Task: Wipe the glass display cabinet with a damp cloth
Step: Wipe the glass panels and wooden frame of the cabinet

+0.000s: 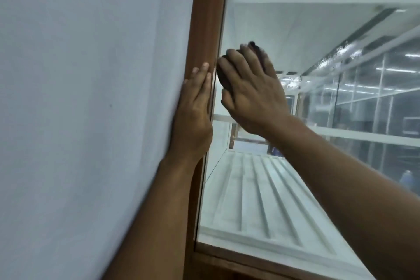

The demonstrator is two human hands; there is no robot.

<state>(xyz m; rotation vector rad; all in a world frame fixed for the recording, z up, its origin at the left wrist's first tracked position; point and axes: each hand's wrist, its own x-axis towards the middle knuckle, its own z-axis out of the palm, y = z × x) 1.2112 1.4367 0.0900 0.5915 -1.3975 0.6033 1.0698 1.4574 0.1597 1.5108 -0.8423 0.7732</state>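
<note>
glossy glass pane (261,200), smooth wood frame (204,29)

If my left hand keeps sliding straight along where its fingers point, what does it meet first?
Probably nothing new: the left hand points up along the wooden frame, which continues bare to the picture's top.

A shop or showroom, seemingly.
A wood-framed glass display cabinet (295,120) filled the right; its panes reflected long rows of ceiling strip lights (391,68).
</note>
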